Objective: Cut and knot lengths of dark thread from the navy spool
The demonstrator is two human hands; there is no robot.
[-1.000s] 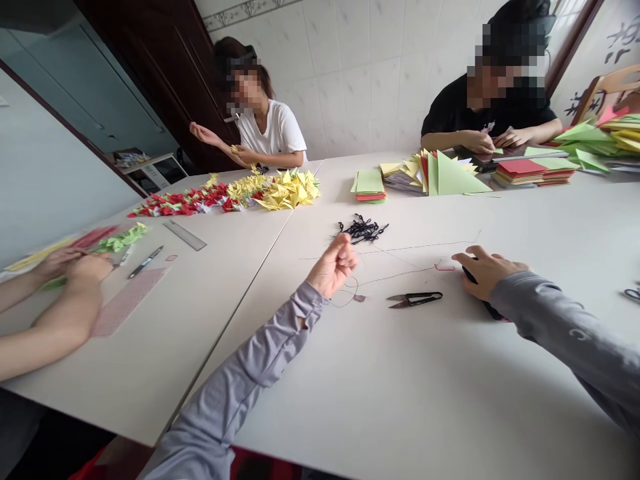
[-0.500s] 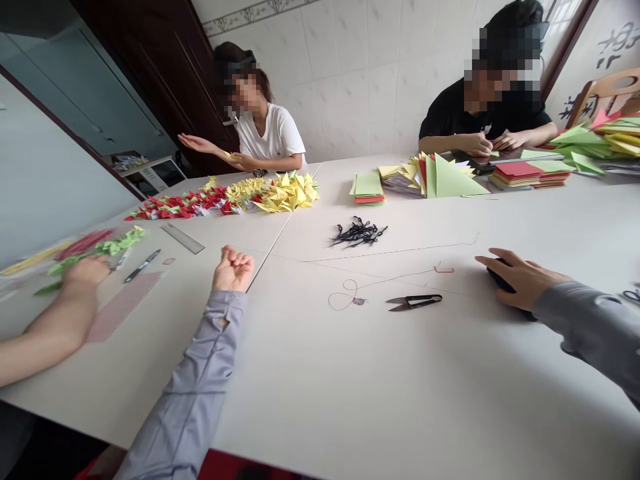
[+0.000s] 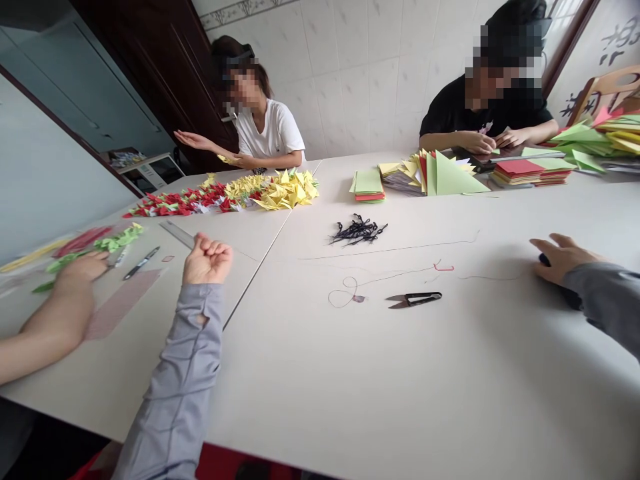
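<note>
My left hand [image 3: 207, 259] is a closed fist, palm up, out to the left over the seam between two white tables. A thin thread [image 3: 400, 248] runs from it across the table toward the right. My right hand [image 3: 563, 257] lies far right, fingers curled over a small dark object [image 3: 544, 261] that it mostly hides. Between my hands lie black thread snips [image 3: 415, 299], a reddish thread loop [image 3: 345, 293] and a heap of small black hooks [image 3: 357, 231].
Folded yellow paper pieces [image 3: 285, 190] and red ones [image 3: 185, 200] are heaped at the back left. A ruler [image 3: 175, 232] and a pen [image 3: 141, 262] lie near a co-worker's hand [image 3: 83, 267]. Stacked coloured paper [image 3: 369, 185] and green triangles [image 3: 450, 175] sit before two seated people.
My left hand has swung far to the left, away from the snips, drawing the thread out. My right hand has slid to the right with the dark object under it.
</note>
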